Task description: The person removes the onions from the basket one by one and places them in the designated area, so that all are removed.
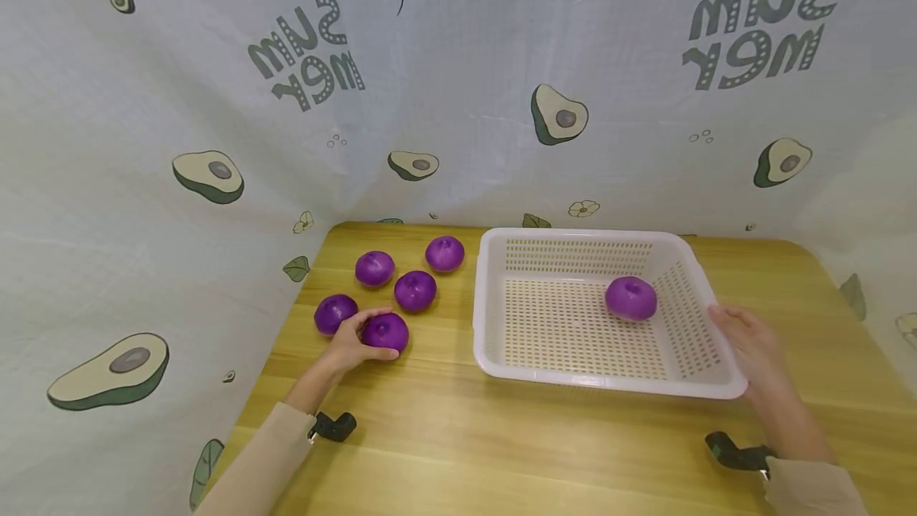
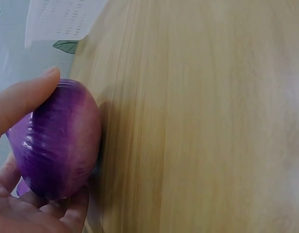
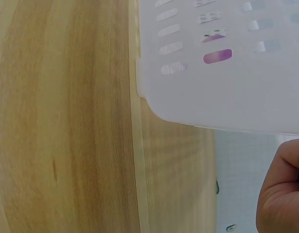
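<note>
My left hand grips a red onion on the left part of the table. In the left wrist view, the thumb lies over one side of this onion and the fingers curl under the other. My right hand holds the right rim of a white plastic basket, fingertips at the edge. In the right wrist view the hand shows only partly, with bent fingers, beside the basket's wall. One red onion sits inside the basket, towards its right side.
Several more red onions lie near the left hand: one just left of it, others farther back. The wooden table ends at the back against a white cloth printed with avocados.
</note>
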Demonstrator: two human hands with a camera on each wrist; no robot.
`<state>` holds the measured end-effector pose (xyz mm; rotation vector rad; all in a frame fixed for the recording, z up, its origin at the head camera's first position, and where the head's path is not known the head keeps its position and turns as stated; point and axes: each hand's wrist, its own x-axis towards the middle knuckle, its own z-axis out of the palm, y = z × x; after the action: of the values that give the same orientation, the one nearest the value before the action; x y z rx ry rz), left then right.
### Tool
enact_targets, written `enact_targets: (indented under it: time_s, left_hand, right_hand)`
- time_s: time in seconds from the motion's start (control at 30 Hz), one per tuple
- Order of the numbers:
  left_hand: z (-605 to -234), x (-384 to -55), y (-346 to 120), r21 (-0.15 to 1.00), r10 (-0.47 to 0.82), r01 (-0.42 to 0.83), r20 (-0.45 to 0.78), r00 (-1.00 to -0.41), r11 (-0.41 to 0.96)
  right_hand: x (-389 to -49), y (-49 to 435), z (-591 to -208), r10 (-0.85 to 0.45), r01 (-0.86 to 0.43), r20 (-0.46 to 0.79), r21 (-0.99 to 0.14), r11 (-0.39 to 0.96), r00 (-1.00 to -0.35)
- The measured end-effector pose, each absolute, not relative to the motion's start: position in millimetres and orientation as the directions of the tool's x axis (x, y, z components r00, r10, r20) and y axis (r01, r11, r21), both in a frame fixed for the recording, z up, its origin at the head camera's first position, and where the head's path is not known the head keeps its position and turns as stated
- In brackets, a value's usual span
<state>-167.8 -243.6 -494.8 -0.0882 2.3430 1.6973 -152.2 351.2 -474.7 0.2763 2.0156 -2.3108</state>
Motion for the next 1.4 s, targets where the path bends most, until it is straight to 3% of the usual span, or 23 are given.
enact_targets:
  time_s: [0.53,0.9,1.13,1.4]
  left_hand:
    - [-479,-168,-244,0.945,0.151,-0.129,-0.181,-0.972,0.302]
    - [-442,-177,-238,0.959,0.205,-0.075,-0.134,-0.97,0.275]
    - [-407,-187,-214,0.98,0.221,0.027,-0.017,-0.975,0.195]
    - [-384,-204,-166,0.972,0.236,0.125,0.077,-0.969,0.197]
  right_hand:
    - [-152,351,-474,0.089,0.176,-0.189,-0.975,-0.132,-0.978]
    - [-151,350,-473,0.096,0.215,-0.225,-0.971,-0.102,-0.97]
    - [-151,351,-474,0.095,0.211,-0.219,-0.973,-0.093,-0.971]
    - [-151,351,-475,0.088,0.167,-0.181,-0.974,-0.15,-0.979]
